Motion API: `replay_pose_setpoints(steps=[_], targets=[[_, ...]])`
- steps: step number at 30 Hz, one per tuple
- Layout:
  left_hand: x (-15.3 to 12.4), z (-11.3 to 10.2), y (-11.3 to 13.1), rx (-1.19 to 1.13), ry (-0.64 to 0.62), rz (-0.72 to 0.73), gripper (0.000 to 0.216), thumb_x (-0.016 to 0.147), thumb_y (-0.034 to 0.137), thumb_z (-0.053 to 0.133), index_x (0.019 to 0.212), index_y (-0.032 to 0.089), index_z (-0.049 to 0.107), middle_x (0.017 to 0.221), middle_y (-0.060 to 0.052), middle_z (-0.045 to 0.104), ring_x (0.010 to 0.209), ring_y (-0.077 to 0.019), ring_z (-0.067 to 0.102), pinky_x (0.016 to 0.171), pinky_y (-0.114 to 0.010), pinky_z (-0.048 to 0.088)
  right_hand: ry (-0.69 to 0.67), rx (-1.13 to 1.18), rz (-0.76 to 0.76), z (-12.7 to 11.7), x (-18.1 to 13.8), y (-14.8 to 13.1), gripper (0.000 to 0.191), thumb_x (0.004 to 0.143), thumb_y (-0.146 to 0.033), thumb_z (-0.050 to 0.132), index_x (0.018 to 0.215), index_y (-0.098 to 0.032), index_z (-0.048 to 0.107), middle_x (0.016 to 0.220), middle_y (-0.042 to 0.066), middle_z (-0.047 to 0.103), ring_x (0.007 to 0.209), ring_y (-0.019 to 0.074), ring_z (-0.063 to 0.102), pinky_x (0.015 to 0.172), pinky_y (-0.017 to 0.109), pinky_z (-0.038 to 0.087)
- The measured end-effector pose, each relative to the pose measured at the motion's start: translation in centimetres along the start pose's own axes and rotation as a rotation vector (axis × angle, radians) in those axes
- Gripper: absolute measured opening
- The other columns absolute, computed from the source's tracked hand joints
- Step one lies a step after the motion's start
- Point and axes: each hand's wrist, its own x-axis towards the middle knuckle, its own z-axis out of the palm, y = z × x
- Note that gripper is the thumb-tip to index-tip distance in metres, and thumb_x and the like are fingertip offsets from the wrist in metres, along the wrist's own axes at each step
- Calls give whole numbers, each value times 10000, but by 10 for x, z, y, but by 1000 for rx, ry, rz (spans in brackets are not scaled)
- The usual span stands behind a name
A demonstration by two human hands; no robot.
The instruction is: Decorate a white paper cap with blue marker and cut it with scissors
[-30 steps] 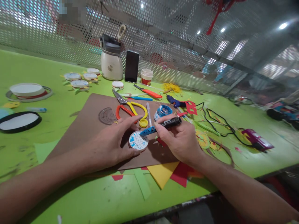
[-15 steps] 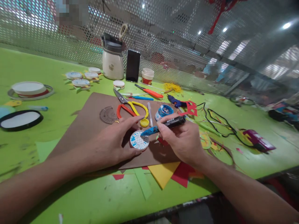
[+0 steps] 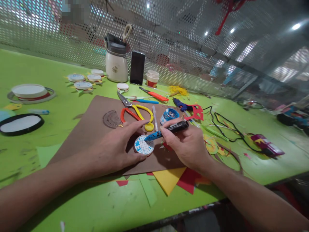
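A small white disc (image 3: 144, 146) with blue blotches and thin crossed lines lies on a brown board (image 3: 84, 132). My left hand (image 3: 116, 143) grips it from the left, fingers and thumb curved around its rim. In my right hand (image 3: 187, 141) is a black marker (image 3: 177, 127) with a blue-stained front end, its tip on the disc's upper part. Just beyond the hands lie scissors (image 3: 138, 112) with red and yellow handles, a yellow cap (image 3: 149, 127), a white pen (image 3: 155, 117) and an open jar of blue paint (image 3: 170, 115).
Several finished-looking discs (image 3: 83, 85) with yellow points stand at the back left. A white jug (image 3: 117, 66), a phone (image 3: 137, 67) and an orange-handled cutter (image 3: 158, 96) line the back. A glue gun (image 3: 182, 104) and a black cord (image 3: 227, 132) lie right; coloured paper (image 3: 169, 180) sticks out in front.
The marker and my right hand have shifted slightly left, the tip moving a little across the disc. My left hand and the disc stay in place.
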Motion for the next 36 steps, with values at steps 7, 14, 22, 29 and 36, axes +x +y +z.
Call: replay_pose_setpoints(steps=[7,14,22,29,36], targets=[[0,0,2,-2,10,-17,747,806,442,718,1485,271,456,1177,-45,728,983,-275,702,817,-364,549,14,22,39,-5,3,-5,217,935,-445,676,933,-240,746,674,-9,698,598,158,653,584,263,543],[-1,-1,2,0,11,-11,744,804,442,726,1479,276,464,1174,-53,721,990,-283,693,822,-383,549,40,42,36,-5,4,-8,204,935,-424,675,885,-236,736,693,-12,698,624,153,656,581,255,534],[-1,1,2,-40,7,-44,774,788,445,732,1489,269,451,1242,-79,713,1044,-308,693,879,-434,558,63,60,47,-8,5,-10,221,937,-431,669,893,-223,729,733,-4,722,633,152,673,603,253,549],[-2,-3,5,-36,-12,-84,790,786,431,733,1495,250,435,1311,-89,690,1139,-321,668,953,-464,547,70,112,44,-7,7,-5,212,939,-434,670,924,-231,727,695,-12,704,575,151,644,560,261,544],[1,-4,7,-42,-22,-81,821,770,436,726,1502,215,428,1368,-123,661,1181,-340,654,973,-483,537,-82,-4,25,-5,3,-14,168,925,-402,693,983,-260,760,776,-9,757,628,158,680,588,263,533]])
